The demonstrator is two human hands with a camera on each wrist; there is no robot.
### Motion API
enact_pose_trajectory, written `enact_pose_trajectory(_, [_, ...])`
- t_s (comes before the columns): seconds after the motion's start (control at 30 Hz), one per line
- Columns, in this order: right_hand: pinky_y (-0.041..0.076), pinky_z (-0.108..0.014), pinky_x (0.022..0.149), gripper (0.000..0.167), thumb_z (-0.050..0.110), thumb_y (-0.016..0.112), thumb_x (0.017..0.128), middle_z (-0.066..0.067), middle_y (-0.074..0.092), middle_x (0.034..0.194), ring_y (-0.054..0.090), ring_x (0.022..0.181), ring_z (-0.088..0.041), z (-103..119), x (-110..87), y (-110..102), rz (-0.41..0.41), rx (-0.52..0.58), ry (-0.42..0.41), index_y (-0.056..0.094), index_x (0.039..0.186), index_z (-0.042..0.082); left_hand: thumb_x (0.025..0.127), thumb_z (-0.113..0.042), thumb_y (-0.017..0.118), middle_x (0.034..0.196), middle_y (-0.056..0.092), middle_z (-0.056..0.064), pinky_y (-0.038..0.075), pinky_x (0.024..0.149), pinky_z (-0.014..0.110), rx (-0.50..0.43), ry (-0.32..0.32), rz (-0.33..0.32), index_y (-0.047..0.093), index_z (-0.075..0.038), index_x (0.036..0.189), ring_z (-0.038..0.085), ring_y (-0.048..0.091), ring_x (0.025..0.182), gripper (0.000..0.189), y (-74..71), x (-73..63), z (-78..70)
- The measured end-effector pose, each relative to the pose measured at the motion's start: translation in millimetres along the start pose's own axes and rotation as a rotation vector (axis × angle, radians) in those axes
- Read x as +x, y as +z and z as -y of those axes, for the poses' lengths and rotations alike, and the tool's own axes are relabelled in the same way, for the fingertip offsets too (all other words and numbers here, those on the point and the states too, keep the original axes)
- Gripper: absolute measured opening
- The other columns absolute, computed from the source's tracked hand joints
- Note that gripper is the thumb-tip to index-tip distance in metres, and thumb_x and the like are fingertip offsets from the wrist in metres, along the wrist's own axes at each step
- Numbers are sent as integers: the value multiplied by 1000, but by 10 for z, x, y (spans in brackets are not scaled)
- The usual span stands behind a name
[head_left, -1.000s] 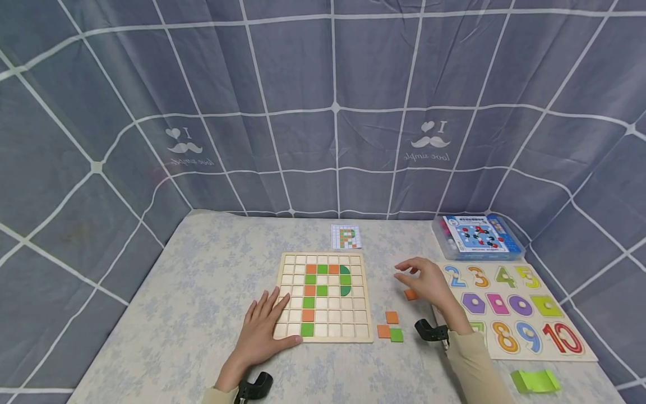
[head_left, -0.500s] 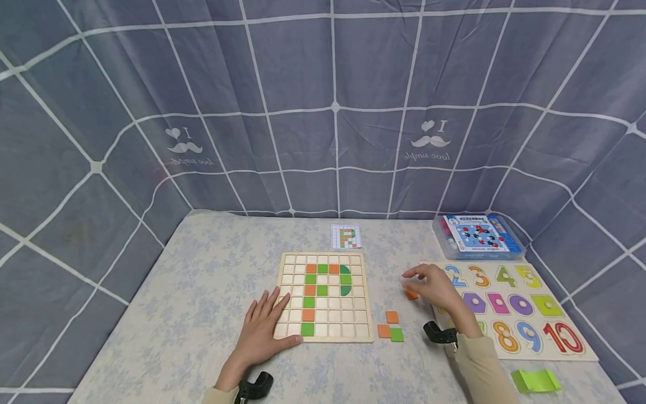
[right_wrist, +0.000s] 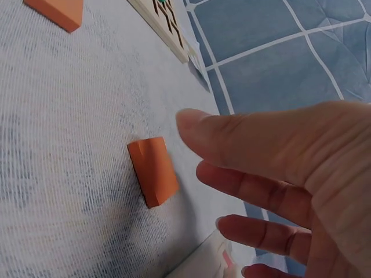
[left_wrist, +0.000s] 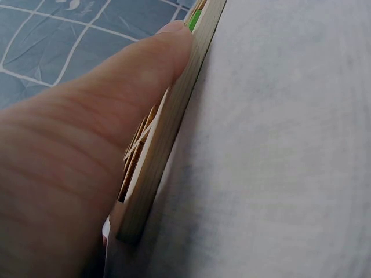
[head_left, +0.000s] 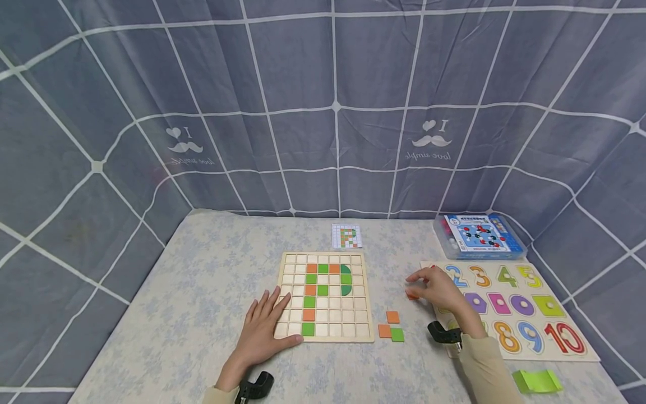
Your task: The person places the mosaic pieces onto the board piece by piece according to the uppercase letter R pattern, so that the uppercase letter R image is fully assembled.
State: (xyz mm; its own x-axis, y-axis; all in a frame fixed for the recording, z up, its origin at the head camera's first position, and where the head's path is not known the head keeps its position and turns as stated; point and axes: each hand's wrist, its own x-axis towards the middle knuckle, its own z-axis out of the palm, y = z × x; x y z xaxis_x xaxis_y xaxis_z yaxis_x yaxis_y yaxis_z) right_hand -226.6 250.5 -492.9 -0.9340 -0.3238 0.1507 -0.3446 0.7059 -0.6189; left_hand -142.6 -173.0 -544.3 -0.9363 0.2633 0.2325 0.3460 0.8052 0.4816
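Note:
My left hand (head_left: 259,328) lies spread across the left edge of a wooden grid board (head_left: 348,317), its thumb along the front rim in the left wrist view. Green and orange tiles in the grid form a P-like shape, with a dark green curved piece (head_left: 345,290) at its right side. Right of the board, my right hand (head_left: 438,289) hovers with loosely bent fingers. Below its thumb, an orange tile (right_wrist: 153,171) lies on the tablecloth, and a gap shows between them in the right wrist view.
Two orange tiles and a green tile (head_left: 397,335) lie beside the board's front right corner. Behind the board is a small pattern card (head_left: 346,236). At right are a number puzzle board (head_left: 545,314), a clear plastic box (head_left: 479,255) and a light green block (head_left: 537,381).
My right hand has moved right and slightly down, to just over the single orange tile. My left hand and the board have stayed in place.

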Motion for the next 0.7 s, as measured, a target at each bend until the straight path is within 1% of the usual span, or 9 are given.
enact_pose_trajectory(0.1, [40, -30, 62, 19, 16, 81, 77, 1, 62, 80, 46, 71, -17, -16, -9, -3, 15, -15, 3, 75, 91, 4, 72, -65, 68, 155, 21, 12, 6, 109, 55, -2, 0, -1, 36, -14, 149, 38, 11, 141, 97, -2, 3, -3])
enact_pose_trajectory(0.23, [37, -29, 59, 20, 14, 82, 74, 1, 60, 80, 43, 67, -15, -23, -16, -7, 49, -28, 18, 75, 90, 6, 73, -66, 68, 155, 21, 11, 6, 109, 55, -2, -4, 1, 36, -15, 149, 37, 11, 141, 97, 0, 3, -5])
enact_pose_trajectory(0.4, [34, -30, 60, 19, 12, 82, 73, 0, 55, 78, 41, 69, -16, -28, -33, 0, 80, -52, 64, 75, 91, 8, 73, -65, 68, 154, 22, 13, 7, 108, 56, -1, 2, -9, 37, -13, 148, 38, 13, 140, 97, 3, -2, -5])
enact_pose_trajectory(0.63, [36, -33, 64, 19, 10, 81, 74, 0, 60, 86, 42, 74, -18, -45, -48, -5, 90, -72, 51, 74, 91, 9, 73, -65, 69, 153, 25, 14, 9, 107, 58, -1, 16, -30, 39, -12, 147, 40, 16, 139, 96, 6, 0, -11])
enact_pose_trajectory(0.7, [36, -33, 65, 18, 9, 81, 74, 0, 60, 87, 42, 74, -18, -45, -45, -4, 88, -72, 56, 74, 91, 9, 73, -65, 68, 154, 24, 14, 8, 108, 57, -1, 10, -22, 38, -13, 147, 40, 15, 140, 96, 5, 2, -10])
